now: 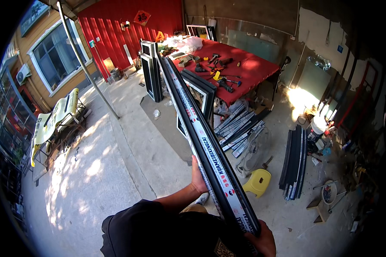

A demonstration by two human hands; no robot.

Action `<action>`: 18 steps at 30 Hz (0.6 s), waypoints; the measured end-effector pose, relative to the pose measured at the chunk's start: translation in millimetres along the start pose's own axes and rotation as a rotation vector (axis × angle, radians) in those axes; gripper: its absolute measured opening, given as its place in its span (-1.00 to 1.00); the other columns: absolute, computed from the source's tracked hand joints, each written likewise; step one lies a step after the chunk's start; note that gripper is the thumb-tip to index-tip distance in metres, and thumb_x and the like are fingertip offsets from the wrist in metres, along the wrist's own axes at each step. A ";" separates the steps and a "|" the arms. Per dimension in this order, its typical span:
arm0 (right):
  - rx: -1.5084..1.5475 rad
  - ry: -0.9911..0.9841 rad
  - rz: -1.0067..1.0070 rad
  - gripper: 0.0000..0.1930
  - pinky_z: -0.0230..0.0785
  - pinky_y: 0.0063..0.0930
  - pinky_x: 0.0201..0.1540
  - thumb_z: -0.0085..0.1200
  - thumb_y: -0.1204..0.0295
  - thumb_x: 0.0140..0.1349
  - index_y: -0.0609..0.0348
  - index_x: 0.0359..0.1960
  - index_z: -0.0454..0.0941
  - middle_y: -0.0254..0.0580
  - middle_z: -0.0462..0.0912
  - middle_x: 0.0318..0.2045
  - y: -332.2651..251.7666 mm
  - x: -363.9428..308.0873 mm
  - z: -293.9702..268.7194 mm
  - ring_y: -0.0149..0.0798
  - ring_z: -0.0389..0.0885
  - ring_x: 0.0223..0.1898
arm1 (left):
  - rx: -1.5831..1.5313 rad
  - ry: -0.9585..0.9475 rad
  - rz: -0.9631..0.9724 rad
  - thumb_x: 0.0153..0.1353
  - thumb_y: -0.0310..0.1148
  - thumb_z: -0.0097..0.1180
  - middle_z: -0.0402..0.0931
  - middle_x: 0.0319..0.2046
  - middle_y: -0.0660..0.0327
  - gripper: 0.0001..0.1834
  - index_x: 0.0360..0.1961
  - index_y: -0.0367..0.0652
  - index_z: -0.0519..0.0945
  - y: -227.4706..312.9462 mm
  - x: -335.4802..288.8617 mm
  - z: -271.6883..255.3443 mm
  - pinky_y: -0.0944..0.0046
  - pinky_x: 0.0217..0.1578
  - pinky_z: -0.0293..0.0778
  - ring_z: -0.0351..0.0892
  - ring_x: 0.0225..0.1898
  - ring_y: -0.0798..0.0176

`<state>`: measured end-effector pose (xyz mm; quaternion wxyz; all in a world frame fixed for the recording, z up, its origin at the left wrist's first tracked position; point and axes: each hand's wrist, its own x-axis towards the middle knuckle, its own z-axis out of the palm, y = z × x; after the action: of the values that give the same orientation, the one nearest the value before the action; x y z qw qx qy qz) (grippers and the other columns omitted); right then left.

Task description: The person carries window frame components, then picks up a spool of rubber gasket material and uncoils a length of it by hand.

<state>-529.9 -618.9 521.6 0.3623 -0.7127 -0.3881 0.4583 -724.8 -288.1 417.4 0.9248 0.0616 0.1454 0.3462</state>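
A long dark window-frame profile [214, 160], its face covered with white printed protective film, runs slantwise from my body toward the red table. It may be more than one bar side by side; I cannot tell. Partway along, my left hand [198, 177] is closed around its left side, the thumb pointing up along the edge. My right hand [265, 240] is wrapped around the near end, with some fingers hidden underneath. Close to the far end stand dark window frames [149, 75], partly hidden behind the profile.
A red-covered table [261, 62] carries power tools and hand tools. Film-wrapped profile pieces [238, 122] lie beside it, near a fan [252, 156] and a yellow stool [257, 183]. More dark profiles [292, 160] lie on the floor at right. A slanting pole [90, 75] stands left.
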 end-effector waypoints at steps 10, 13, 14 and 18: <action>0.039 -0.010 -0.054 -0.47 0.42 -0.18 0.21 0.28 0.31 0.36 0.29 0.28 0.49 0.05 0.70 0.01 4.5 -3.9 4.2 -0.07 0.64 0.09 | 0.007 -0.006 -0.002 0.14 0.80 -0.33 0.66 0.15 0.04 0.20 0.31 -0.03 0.60 1.2 1.6 -3.1 -0.39 0.33 0.39 0.62 0.17 -0.12; -0.001 0.015 -0.065 -0.47 0.41 -0.18 0.21 0.27 0.27 0.37 0.28 0.28 0.48 0.07 0.69 0.01 4.1 -2.5 4.2 -0.04 0.63 0.09 | 0.002 -0.019 -0.005 0.14 0.80 -0.33 0.66 0.14 0.04 0.19 0.31 -0.04 0.60 -0.4 2.9 -5.2 -0.39 0.33 0.39 0.62 0.17 -0.12; -0.039 0.021 -0.066 -0.47 0.41 -0.18 0.20 0.27 0.26 0.37 0.27 0.28 0.49 0.07 0.68 0.00 2.0 -3.2 3.9 -0.03 0.63 0.07 | -0.001 -0.024 -0.003 0.15 0.80 -0.32 0.66 0.14 0.04 0.19 0.30 -0.04 0.61 -0.3 4.0 -6.9 -0.39 0.33 0.39 0.62 0.17 -0.12; -0.031 0.024 -0.080 -0.47 0.42 -0.18 0.16 0.26 0.22 0.39 0.27 0.27 0.49 0.09 0.68 -0.05 17.2 -2.9 4.2 -0.02 0.63 0.02 | 0.047 -0.007 0.004 0.17 0.78 -0.30 0.66 0.14 0.06 0.16 0.30 -0.03 0.61 -0.3 5.0 -11.3 -0.38 0.33 0.40 0.62 0.17 -0.10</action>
<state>-530.8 -628.3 506.4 0.3738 -0.7078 -0.4190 0.4288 -724.6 -284.9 405.5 0.9229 0.0847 0.1502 0.3442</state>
